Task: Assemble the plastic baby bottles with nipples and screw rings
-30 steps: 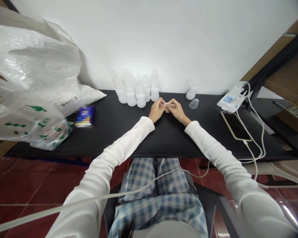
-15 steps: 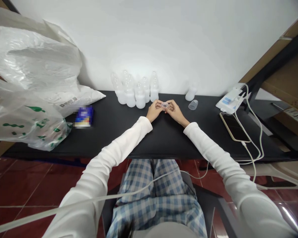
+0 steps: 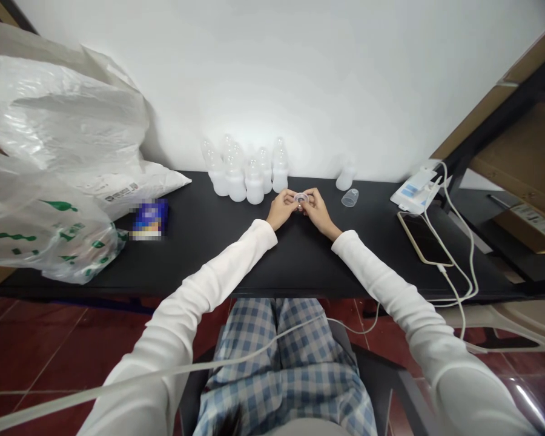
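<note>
Over the black table, my left hand (image 3: pixel 281 208) and my right hand (image 3: pixel 317 212) meet, fingertips pinching a small clear bottle ring (image 3: pixel 301 198) from both sides. The ring's round rim faces up; its underside is partly hidden by my fingers. To the right stands a single white baby bottle (image 3: pixel 344 177) by the wall. Near it a clear domed bottle cap (image 3: pixel 350 197) lies on its side. Left of my hands, several white baby bottles (image 3: pixel 255 186) with clear domed caps stand upright in a cluster.
Plastic bags (image 3: pixel 59 224) fill the left end of the table (image 3: pixel 200 254). A blue packet (image 3: pixel 151 219) lies beside them. On the right are a power strip (image 3: pixel 415 189), a phone (image 3: pixel 424 238) on a cable, and cardboard boxes (image 3: pixel 531 227). A white cable (image 3: pixel 236 361) crosses over my lap.
The view has shifted slightly, so the table sits a little lower. Both hands keep hold of the ring, and more of its round rim shows now.
</note>
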`<state>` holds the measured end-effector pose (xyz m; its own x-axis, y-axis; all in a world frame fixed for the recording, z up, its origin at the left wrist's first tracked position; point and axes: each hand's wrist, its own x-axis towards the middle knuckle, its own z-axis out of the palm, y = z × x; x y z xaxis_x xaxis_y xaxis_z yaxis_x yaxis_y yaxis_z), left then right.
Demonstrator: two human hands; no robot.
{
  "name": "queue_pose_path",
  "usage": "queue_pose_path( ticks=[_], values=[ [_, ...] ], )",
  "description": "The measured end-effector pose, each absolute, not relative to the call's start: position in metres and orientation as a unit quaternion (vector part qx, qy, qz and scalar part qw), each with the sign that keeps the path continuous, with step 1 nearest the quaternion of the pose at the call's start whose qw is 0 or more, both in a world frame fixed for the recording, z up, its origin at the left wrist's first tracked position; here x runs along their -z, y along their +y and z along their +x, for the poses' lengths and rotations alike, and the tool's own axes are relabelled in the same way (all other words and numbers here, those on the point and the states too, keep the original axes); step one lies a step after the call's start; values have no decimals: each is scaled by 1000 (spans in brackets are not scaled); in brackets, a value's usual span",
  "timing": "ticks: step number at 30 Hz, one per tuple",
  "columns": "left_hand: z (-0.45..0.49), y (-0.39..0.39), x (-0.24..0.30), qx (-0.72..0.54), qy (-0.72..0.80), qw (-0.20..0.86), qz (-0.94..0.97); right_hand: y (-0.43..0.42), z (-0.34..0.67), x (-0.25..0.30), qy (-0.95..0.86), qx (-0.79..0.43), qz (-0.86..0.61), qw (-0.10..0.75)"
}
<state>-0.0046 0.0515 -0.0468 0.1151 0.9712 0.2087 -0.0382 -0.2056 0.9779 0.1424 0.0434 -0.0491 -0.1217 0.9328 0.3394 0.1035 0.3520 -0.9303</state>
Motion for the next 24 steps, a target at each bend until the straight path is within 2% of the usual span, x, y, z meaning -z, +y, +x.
queue_pose_path(
  ticks=[7,15,20,24],
  values=[
    [-8,47,41,-517,384,496,583,33,144,40,-664,-356,-409,515],
    [-7,38,37,-484,435,358,669,35,141,41,-664,-363,-399,517],
    [-6,45,45,-486,407,393,666,38,141,42,-657,-388,-388,518],
    [-5,46,46,-495,407,374,671,37,142,42,-651,-384,-400,519]
  ],
)
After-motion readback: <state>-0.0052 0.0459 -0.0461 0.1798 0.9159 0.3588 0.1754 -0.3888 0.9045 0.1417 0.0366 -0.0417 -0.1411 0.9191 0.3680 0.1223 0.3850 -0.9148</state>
